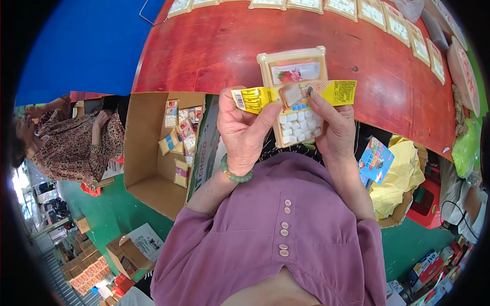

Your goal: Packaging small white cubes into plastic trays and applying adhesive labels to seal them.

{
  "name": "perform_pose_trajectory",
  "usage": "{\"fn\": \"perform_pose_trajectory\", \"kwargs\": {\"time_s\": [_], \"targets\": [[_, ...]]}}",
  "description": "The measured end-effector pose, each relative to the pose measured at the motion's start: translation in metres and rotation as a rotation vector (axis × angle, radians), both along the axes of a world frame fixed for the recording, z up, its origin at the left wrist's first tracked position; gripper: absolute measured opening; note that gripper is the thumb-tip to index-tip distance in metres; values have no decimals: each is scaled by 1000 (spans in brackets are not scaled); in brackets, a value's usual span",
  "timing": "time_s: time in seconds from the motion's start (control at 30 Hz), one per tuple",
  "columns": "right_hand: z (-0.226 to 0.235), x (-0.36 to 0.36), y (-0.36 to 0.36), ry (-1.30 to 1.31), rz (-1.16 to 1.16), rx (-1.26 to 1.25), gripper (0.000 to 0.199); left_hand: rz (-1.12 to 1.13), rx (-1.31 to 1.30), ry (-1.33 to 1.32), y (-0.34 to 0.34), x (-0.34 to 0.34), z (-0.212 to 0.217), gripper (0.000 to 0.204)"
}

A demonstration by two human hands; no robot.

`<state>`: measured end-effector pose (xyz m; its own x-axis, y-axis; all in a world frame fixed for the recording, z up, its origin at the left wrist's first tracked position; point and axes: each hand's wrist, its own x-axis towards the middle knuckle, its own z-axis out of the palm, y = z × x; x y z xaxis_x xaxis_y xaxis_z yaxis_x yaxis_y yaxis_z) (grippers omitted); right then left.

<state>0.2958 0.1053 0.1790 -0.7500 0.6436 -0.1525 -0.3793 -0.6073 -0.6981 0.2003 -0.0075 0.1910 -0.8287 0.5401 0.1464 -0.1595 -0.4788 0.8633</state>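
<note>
A clear-lidded plastic tray (293, 54) is tilted up over the table's near edge, between my two hands. Small white marshmallow-like pieces (301, 126) fill its near part, and a white sachet with a red fruit picture (294, 73) lies in its far part. Across the tray's middle runs a yellow printed card sleeve (343, 93), its two ends sticking out flat to the sides. My left hand (246, 127) pinches the sleeve's left part, thumb on top. On the right, my right hand (334, 122) presses its thumb on the sleeve, fingers beneath the tray.
Similar filled trays (370, 13) line the far side of the red table (214, 56). At left, an open cardboard box (148, 148) holds several sleeved packs (181, 171). Yellow card sheets (400, 178) fill a box at right. Another person (76, 137) sits at far left.
</note>
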Motion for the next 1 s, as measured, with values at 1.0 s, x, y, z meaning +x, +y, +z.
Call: {"fn": "perform_pose_trajectory", "kwargs": {"time_s": [1.0], "targets": [[-9,7,-7,-62,19,267,26,138,-539,791,-33,-26,19,67]]}}
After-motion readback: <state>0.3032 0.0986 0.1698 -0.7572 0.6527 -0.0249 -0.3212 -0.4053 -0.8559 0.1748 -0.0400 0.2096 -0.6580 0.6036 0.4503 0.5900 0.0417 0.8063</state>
